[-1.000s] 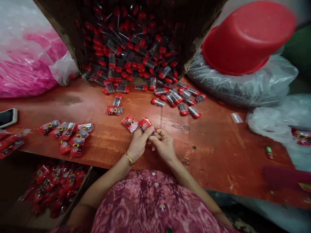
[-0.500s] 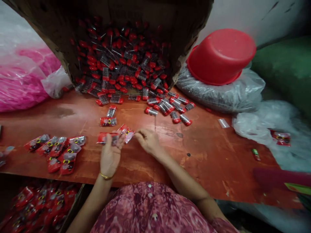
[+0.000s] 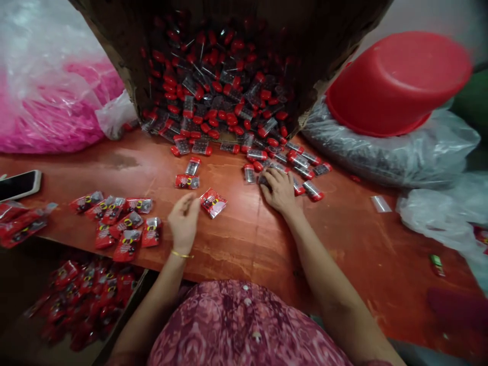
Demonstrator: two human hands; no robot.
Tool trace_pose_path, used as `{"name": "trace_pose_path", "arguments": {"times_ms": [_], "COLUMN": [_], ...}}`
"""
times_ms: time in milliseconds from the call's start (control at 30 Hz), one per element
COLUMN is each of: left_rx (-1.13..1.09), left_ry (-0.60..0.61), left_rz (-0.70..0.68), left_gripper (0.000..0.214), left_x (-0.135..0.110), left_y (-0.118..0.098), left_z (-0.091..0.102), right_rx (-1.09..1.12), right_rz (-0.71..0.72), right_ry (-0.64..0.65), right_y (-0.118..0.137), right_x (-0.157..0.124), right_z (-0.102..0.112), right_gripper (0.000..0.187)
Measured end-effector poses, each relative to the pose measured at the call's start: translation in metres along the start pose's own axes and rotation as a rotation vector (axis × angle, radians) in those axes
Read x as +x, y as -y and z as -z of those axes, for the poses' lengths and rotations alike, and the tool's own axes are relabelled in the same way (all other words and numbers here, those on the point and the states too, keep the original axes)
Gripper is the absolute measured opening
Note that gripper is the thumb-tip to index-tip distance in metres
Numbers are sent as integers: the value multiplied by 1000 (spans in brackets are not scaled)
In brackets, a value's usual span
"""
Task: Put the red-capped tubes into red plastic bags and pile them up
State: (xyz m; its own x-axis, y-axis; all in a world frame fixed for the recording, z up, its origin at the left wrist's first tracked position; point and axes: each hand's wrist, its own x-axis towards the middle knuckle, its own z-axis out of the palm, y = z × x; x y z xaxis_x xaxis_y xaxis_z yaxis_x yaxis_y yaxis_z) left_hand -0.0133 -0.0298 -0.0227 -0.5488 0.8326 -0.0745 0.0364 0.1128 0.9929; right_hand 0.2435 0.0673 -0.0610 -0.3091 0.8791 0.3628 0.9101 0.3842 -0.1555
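My left hand (image 3: 184,221) hovers over the red-brown table (image 3: 343,239) with its fingers loosely apart and nothing in them. A red printed packet (image 3: 213,202) lies just to its right, and a spread of filled red packets (image 3: 122,223) lies to its left. My right hand (image 3: 280,190) reaches forward, palm down. Its fingers are spread onto a scatter of small clear cases with red caps (image 3: 301,168). More of these cases spill from the tipped cardboard box (image 3: 229,76) behind.
A phone (image 3: 19,184) lies at the left table edge. Below it stands a box of red packets (image 3: 76,295). A pink-filled plastic bag (image 3: 49,101) sits back left. An upturned red basin (image 3: 396,81) rests on a clear bag of dark pieces (image 3: 400,147). A small green item (image 3: 436,264) lies right.
My left hand let go of the packet it held, which now lies with the spread at the left. My right hand moved forward from the table's middle onto the loose cases.
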Motion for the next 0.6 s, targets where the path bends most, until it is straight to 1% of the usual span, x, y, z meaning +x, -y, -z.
{"name": "trace_pose_path", "arguments": {"times_ms": [67, 100, 133, 200, 300, 367, 467, 600], "left_rx": [341, 486, 600, 740, 794, 791, 785, 771], "left_ry": [163, 232, 283, 331, 329, 301, 283, 293], "left_rz": [-240, -313, -350, -364, -377, -389, -380, -373], "left_gripper": [35, 34, 32, 27, 18, 17, 19, 29], "left_x": [7, 11, 15, 20, 21, 20, 18, 19], "left_y": [2, 3, 5, 7, 11, 14, 16, 15], "left_z": [-9, -12, -13, -15, -17, -18, -18, -16], "right_rx": [0, 1, 5, 19, 67, 130, 245, 353], "right_rz": [87, 106, 110, 90, 51, 40, 59, 132], "right_ry": [14, 9, -2, -30, -92, -139, -170, -159], "right_y": [7, 8, 10, 12, 21, 34, 60, 89], "right_x": [-11, -16, -20, -28, -37, -41, -46, -49], "right_z": [6, 9, 12, 15, 18, 19, 20, 18], "right_gripper": [37, 39, 40, 42, 36, 30, 25, 21]}}
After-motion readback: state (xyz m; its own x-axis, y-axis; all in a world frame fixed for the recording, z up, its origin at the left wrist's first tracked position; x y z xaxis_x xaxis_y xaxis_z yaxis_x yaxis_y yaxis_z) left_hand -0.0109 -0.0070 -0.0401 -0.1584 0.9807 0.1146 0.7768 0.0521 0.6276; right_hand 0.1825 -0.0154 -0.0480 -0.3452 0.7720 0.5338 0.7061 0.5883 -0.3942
